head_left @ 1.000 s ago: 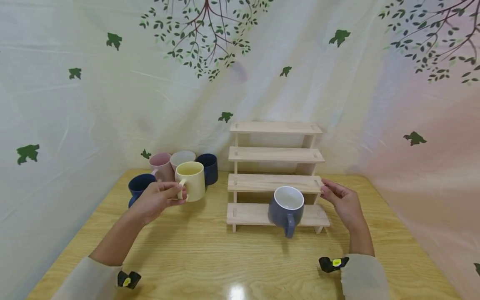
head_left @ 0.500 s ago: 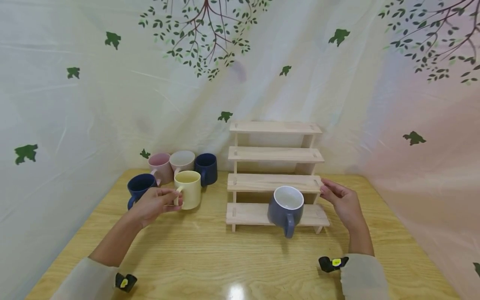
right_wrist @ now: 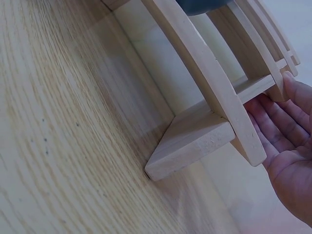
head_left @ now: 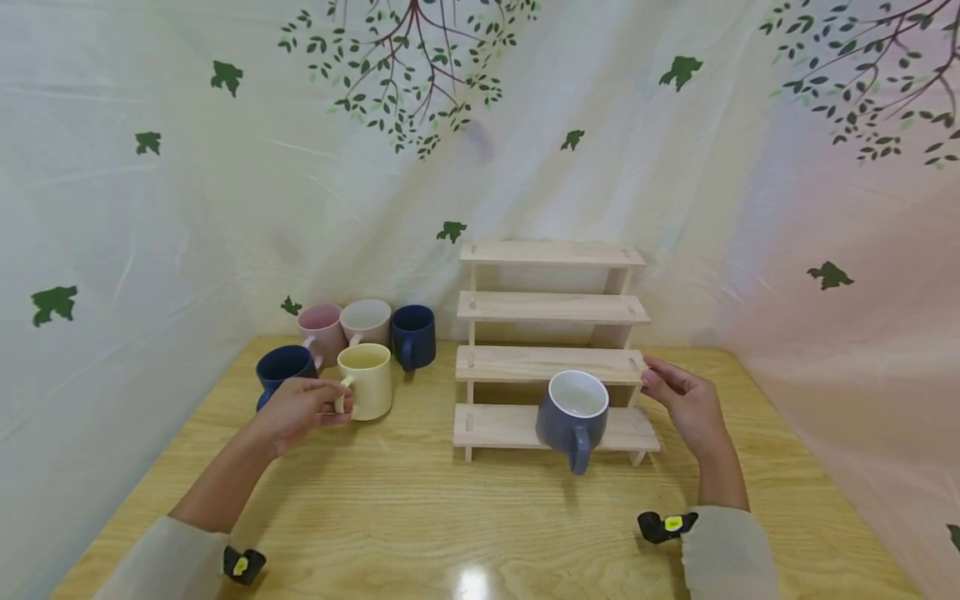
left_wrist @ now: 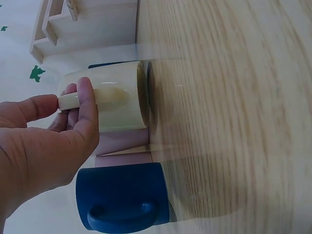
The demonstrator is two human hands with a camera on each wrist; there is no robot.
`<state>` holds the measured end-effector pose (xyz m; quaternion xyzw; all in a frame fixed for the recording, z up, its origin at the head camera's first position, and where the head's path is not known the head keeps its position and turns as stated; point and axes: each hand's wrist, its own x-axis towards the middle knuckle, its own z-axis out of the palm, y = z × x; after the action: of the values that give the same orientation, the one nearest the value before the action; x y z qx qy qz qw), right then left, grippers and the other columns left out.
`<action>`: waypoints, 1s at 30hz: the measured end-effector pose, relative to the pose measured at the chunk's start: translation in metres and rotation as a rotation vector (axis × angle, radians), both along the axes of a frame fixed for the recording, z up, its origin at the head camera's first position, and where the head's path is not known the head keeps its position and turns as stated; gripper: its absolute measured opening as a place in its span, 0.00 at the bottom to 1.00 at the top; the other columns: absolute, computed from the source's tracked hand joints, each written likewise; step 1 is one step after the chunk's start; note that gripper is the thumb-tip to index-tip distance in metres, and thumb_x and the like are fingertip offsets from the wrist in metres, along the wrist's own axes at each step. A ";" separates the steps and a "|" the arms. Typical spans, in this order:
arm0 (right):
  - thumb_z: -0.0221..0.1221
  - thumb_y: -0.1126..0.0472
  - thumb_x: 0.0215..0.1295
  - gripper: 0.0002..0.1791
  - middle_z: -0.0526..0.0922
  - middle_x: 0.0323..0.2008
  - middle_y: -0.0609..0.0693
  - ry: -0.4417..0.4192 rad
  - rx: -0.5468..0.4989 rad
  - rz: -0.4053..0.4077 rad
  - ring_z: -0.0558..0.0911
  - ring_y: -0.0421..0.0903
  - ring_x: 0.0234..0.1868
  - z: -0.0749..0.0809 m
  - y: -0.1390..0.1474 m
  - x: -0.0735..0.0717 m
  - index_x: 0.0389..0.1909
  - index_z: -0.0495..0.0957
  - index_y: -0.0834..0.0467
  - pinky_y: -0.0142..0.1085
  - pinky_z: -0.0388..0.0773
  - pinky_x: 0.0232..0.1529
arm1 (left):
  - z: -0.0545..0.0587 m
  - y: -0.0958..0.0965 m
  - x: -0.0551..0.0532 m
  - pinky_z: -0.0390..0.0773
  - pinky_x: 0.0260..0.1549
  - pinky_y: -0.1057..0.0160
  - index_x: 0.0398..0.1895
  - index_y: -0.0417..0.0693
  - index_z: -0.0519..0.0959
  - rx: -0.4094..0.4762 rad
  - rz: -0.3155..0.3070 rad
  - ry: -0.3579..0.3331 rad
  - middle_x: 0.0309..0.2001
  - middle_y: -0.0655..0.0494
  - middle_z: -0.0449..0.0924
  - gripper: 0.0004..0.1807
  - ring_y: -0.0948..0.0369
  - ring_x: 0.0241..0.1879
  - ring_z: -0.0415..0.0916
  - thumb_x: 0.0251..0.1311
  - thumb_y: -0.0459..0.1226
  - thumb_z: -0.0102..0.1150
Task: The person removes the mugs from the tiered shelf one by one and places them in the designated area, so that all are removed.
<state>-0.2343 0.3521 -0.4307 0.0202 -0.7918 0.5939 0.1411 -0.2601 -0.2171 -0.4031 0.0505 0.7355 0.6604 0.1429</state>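
Note:
My left hand (head_left: 300, 411) pinches the handle of a pale yellow mug (head_left: 371, 383), thumb on one side and fingers on the other. The mug is upright, its base right at the tabletop in the left wrist view (left_wrist: 117, 97). On the right, my right hand (head_left: 686, 408) grips the end of the second-lowest board of a stepped wooden shelf (head_left: 547, 364), thumb above and fingers beneath in the right wrist view (right_wrist: 287, 126). A grey-blue mug (head_left: 562, 425) with a white inside stands on the lowest board, handle toward me.
Around the yellow mug stand a dark blue mug (head_left: 285, 364) at the left, a pink mug (head_left: 324, 333), a white mug (head_left: 366, 317) and another dark blue mug (head_left: 415, 337) behind. All rest on the wooden table (head_left: 420, 517), before a leaf-printed curtain (head_left: 337, 208).
My left hand has brought the yellow mug down and to the left, toward the tabletop in front of the other mugs. The right hand, shelf and grey-blue mug have stayed put.

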 end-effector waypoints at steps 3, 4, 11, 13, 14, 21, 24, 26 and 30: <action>0.61 0.51 0.74 0.31 0.83 0.50 0.35 -0.005 -0.002 -0.001 0.86 0.32 0.44 0.000 0.000 0.000 0.69 0.72 0.66 0.23 0.79 0.50 | -0.001 -0.002 0.000 0.86 0.46 0.62 0.53 0.18 0.72 0.008 0.011 -0.010 0.38 0.46 0.82 0.17 0.59 0.40 0.82 0.76 0.30 0.47; 0.61 0.51 0.74 0.31 0.83 0.50 0.36 -0.007 0.000 -0.001 0.86 0.32 0.44 -0.001 0.001 0.000 0.69 0.72 0.66 0.23 0.79 0.50 | -0.001 -0.002 0.000 0.86 0.45 0.63 0.53 0.18 0.72 0.010 0.009 -0.011 0.38 0.47 0.82 0.17 0.60 0.39 0.82 0.76 0.30 0.47; 0.61 0.52 0.74 0.30 0.83 0.52 0.38 -0.017 0.012 -0.002 0.86 0.32 0.45 -0.002 0.002 -0.001 0.70 0.72 0.64 0.22 0.79 0.50 | -0.001 -0.007 0.000 0.86 0.44 0.62 0.52 0.19 0.72 -0.001 0.027 -0.016 0.38 0.47 0.82 0.16 0.59 0.40 0.82 0.74 0.30 0.49; 0.61 0.52 0.74 0.30 0.83 0.52 0.38 -0.014 0.009 -0.001 0.86 0.32 0.45 -0.003 0.002 -0.001 0.70 0.72 0.64 0.23 0.79 0.50 | -0.002 -0.008 0.001 0.86 0.44 0.62 0.51 0.20 0.73 -0.004 0.037 -0.020 0.38 0.47 0.82 0.16 0.58 0.40 0.82 0.73 0.30 0.49; 0.61 0.52 0.74 0.30 0.83 0.51 0.37 -0.012 0.006 -0.001 0.86 0.32 0.45 -0.003 0.002 -0.001 0.69 0.72 0.65 0.23 0.79 0.50 | -0.002 -0.009 0.001 0.86 0.45 0.62 0.50 0.20 0.73 -0.004 0.041 -0.021 0.38 0.47 0.82 0.15 0.58 0.39 0.83 0.73 0.30 0.49; 0.61 0.52 0.74 0.30 0.83 0.50 0.36 -0.001 0.009 -0.003 0.86 0.32 0.44 -0.001 0.001 -0.001 0.69 0.72 0.66 0.23 0.79 0.49 | -0.003 -0.015 0.003 0.86 0.44 0.62 0.47 0.22 0.75 0.021 0.056 -0.028 0.36 0.49 0.82 0.14 0.59 0.38 0.83 0.73 0.31 0.50; 0.61 0.51 0.74 0.30 0.83 0.51 0.37 -0.008 0.007 -0.003 0.86 0.32 0.44 0.000 0.001 -0.001 0.69 0.72 0.65 0.22 0.79 0.49 | -0.003 -0.017 0.004 0.86 0.44 0.63 0.47 0.23 0.75 0.012 0.059 -0.027 0.36 0.49 0.82 0.13 0.59 0.38 0.82 0.73 0.31 0.50; 0.61 0.51 0.74 0.30 0.83 0.51 0.37 -0.016 0.007 -0.004 0.86 0.32 0.44 0.000 0.001 -0.001 0.69 0.72 0.65 0.22 0.79 0.49 | -0.004 -0.019 0.004 0.86 0.44 0.63 0.47 0.23 0.75 0.009 0.055 -0.028 0.36 0.49 0.82 0.14 0.59 0.38 0.82 0.74 0.31 0.50; 0.61 0.51 0.74 0.30 0.83 0.50 0.36 -0.018 0.003 -0.003 0.86 0.32 0.44 0.000 0.001 -0.001 0.69 0.72 0.65 0.22 0.79 0.49 | -0.006 -0.023 0.003 0.86 0.44 0.63 0.48 0.22 0.75 0.021 0.052 -0.038 0.36 0.50 0.82 0.14 0.60 0.39 0.82 0.74 0.30 0.50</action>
<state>-0.2349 0.3532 -0.4304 0.0140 -0.7940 0.5926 0.1349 -0.2569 -0.2401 -0.4089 0.0203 0.7267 0.6724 0.1391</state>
